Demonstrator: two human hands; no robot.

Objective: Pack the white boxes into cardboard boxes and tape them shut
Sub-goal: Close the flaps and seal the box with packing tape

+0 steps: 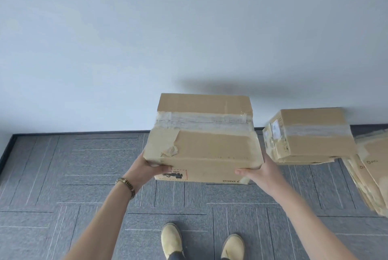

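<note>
A closed cardboard box with clear tape across its top seam is held in the air in front of me, above the carpet and close to the white wall. My left hand grips its near left corner, thumb on the front face. At the near right corner my right hand holds it the same way. A loose bit of tape curls up on the lid's left side. No white boxes are visible.
A second taped cardboard box sits on another one against the wall at the right. Several flattened cartons lie at the far right edge. Grey carpet tiles cover the floor; my two shoes show at the bottom.
</note>
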